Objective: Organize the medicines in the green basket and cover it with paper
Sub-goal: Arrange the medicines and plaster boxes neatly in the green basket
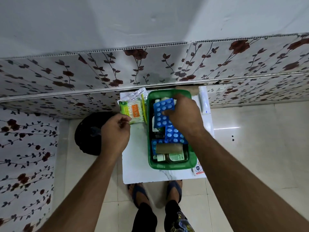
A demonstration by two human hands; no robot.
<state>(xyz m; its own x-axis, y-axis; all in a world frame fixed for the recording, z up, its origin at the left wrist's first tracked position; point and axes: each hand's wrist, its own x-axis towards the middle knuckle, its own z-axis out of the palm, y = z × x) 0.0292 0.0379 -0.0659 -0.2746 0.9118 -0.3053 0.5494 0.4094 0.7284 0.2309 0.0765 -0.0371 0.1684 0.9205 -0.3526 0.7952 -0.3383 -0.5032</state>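
Head view: sorting medicines at a green basket

Head camera looks down at a small white table (142, 171) against a flower-patterned wall. Far left on the floor sits a dark round object (87, 131). My left hand (115, 131) pinches the near edge of a green and white packet (133, 112), which lies on the table just left of the green basket (170, 165). Inside the basket lie blue blister packs, a brown roll (168, 148) and small bottles. My right hand (184, 113) reaches into it, fingers closed on a blue blister strip (163, 113). A white tube (204, 101) lies right of the basket.
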